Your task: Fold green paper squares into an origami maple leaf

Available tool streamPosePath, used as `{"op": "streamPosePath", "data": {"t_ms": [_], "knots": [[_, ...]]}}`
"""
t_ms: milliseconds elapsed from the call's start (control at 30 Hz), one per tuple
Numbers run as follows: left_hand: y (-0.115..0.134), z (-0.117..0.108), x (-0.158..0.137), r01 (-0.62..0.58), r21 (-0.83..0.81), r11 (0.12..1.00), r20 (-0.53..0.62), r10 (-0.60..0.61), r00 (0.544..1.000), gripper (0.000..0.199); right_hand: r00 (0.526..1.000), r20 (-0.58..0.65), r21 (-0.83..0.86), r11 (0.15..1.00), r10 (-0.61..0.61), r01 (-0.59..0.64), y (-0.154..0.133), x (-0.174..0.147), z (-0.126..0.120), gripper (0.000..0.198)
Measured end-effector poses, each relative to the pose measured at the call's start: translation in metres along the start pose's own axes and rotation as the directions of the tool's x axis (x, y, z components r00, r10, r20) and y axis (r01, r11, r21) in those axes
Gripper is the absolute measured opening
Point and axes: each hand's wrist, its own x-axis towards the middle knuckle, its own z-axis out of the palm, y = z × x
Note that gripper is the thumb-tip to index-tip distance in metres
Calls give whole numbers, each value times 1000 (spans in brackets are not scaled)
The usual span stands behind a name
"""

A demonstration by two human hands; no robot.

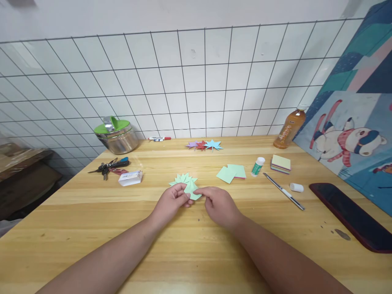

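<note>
Between the thumb and fingers of my left hand [171, 201] is a folded piece of light green paper [192, 191], held just over the table. My right hand [222, 205] has its index finger stretched to the paper's right edge, touching it, while the other fingers curl in. Just behind the held piece lie pointed light green paper folds [183, 179], partly covered by my left hand. Flat light green paper squares [227, 174] rest to the right, one overlapping another.
A glue stick [258, 167], its white cap [296, 187], a penknife [284, 191], a sticky-note stack [280, 163], a phone [352, 216] and a tea bottle [289, 128] are right. Folded paper stars [212, 145] and a marker [159, 139] lie behind. Keys [107, 166], a small box [130, 178] and a lidded steel pot [119, 139] are left.
</note>
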Motion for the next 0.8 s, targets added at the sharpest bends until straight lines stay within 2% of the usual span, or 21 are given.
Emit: {"op": "streamPosePath", "data": {"t_ms": [67,367,467,667,800], "knots": [[1,-1,0,-9,-12,1000,17,10,1000,30,1000,-3,-17,1000,-12,12,1,0,1,45],[3,-3,-2,1,-16,1000,64,0,998,29,999,-32,30,1000,-7,8,-5,3,-1,13],[4,-3,-2,11,-13,1000,106,-9,994,30,998,-61,37,999,8,-6,-6,3,-3,12],[4,-5,-2,1,-6,1000,131,0,991,30,989,-51,28,990,-138,140,-3,1,-1,28],[1,-7,-1,7,-11,1000,152,-6,988,27,987,-60,18,989,-146,147,-2,2,1,30]]}}
